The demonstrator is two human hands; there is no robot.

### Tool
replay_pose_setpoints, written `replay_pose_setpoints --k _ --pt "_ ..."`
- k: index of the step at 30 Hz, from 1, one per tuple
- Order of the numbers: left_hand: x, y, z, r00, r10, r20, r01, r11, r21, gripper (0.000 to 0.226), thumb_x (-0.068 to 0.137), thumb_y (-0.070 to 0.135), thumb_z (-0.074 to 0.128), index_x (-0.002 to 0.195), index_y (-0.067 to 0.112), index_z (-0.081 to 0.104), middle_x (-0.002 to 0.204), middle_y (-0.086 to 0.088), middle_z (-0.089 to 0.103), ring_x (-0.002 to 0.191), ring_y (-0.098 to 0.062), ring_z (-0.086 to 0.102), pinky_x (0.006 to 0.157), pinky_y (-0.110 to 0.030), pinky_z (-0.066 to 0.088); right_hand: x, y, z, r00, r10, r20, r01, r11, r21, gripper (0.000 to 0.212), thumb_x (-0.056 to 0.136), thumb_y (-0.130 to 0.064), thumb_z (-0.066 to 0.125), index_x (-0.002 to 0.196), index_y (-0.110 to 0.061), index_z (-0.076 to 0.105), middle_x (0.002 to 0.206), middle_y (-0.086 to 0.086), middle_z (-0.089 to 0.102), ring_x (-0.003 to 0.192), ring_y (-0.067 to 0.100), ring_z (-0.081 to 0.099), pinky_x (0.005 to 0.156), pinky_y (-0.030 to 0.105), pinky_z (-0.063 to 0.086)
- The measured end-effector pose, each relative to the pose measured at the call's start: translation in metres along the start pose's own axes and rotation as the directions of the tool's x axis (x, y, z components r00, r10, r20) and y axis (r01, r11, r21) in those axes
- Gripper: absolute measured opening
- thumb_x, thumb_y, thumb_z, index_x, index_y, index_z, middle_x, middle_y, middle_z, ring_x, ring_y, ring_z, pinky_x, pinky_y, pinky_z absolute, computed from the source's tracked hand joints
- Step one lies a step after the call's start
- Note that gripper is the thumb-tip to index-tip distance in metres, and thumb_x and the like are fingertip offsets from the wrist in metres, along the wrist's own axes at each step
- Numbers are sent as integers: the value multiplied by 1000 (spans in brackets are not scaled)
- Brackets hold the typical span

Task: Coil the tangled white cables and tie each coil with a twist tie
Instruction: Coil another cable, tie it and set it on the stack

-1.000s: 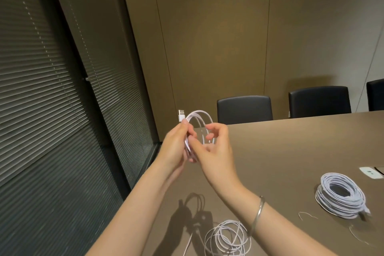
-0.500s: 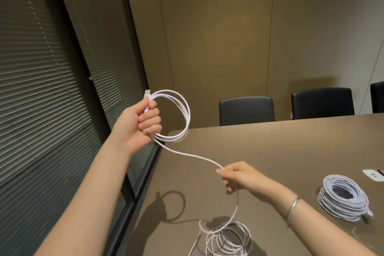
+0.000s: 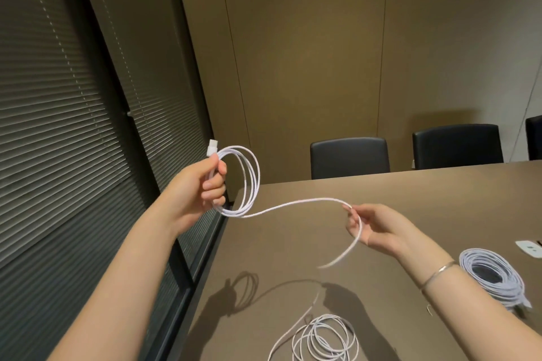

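Note:
My left hand [image 3: 202, 184] grips a small coil of white cable [image 3: 249, 182] held up over the table's left corner, its plug end sticking out above my thumb. From the coil a loose strand [image 3: 296, 205] runs right to my right hand [image 3: 372, 224], which pinches it between thumb and fingertips; the strand then drops towards loose white loops [image 3: 325, 341] lying on the table near me. A finished-looking bundle of white cable [image 3: 495, 278] lies on the table beside my right wrist.
The brown table [image 3: 410, 193] fills the right and lower view. Black chairs [image 3: 349, 157] stand along its far side. A small white outlet plate [image 3: 528, 249] sits at the right edge. Window blinds [image 3: 58, 126] run along the left.
My right hand has drawn the strand up and to the right, lengthening the stretch between my hands. The left hand with its coil has dropped a little toward the table corner.

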State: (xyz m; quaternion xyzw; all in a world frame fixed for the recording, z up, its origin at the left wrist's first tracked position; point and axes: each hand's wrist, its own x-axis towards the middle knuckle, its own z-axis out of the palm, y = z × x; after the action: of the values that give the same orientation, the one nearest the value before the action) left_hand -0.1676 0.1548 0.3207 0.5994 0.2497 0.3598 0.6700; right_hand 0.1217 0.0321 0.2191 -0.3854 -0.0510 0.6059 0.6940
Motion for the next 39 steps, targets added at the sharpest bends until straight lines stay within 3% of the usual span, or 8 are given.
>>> replay_pose_setpoints --k 4,8,14,18,24,29,35,39 --pt "6 -18 21 999 6 -40 0 991 136 34 105 30 39 78 13 52 53 4 26 43 -10 23 47 -23 33 -28 8 54 985 -141 104 132 988 82 24 92 9 42 107 10 60 78 13 56 69 17 57 65 31 58" --pt "6 -34 43 998 32 -45 -26 990 136 35 106 29 38 82 9 55 54 2 30 44 -11 26 50 -26 31 -51 31 91 950 -230 210 253 963 -89 26 91 7 51 110 -2 66 74 10 66 62 15 63 76 36 60" --pt "-1 -50 71 999 35 -20 -34 999 39 30 105 30 39 95 9 58 58 1 35 45 -9 30 47 -23 29 -67 71 117 877 -371 305 443 870 -217 34 94 -1 54 124 -16 61 82 8 70 60 18 61 61 28 56" --pt "-8 -49 84 999 -42 -17 40 991 -128 37 101 47 41 81 18 54 51 3 33 32 -4 25 34 -15 22 -67 87 119 779 -533 330 626 696 -352 38 91 -1 58 121 -23 63 62 4 63 52 15 61 66 35 59" --pt "-12 -47 93 998 -52 22 53 996 -75 36 102 46 39 82 17 47 51 2 45 31 -8 27 38 -18 25 -62 83 108 644 -645 411 753 440 -490 38 88 -7 65 123 -22 65 54 6 59 51 16 58 65 30 58" --pt "-13 -44 98 991 -115 62 123 983 -137 32 104 41 38 96 16 54 59 5 60 32 -8 39 38 -20 16 -59 85 102 587 -702 403 783 366 -503 36 80 -10 71 106 -34 65 79 3 66 56 25 66 61 41 59" --pt "1 -42 87 994 -104 34 109 954 -279 38 104 43 36 77 19 47 67 2 45 60 -14 42 58 -30 27 -56 89 88 655 -623 428 755 524 -393 42 79 -4 74 98 -21 41 73 6 63 58 25 62 64 41 56" --pt "6 -25 73 999 -41 23 47 907 -419 39 105 38 33 74 18 44 54 5 33 49 -11 38 71 -30 39 -44 94 64 723 -518 457 689 490 -535 36 79 -6 74 99 -22 49 63 -2 61 55 18 58 64 34 51"
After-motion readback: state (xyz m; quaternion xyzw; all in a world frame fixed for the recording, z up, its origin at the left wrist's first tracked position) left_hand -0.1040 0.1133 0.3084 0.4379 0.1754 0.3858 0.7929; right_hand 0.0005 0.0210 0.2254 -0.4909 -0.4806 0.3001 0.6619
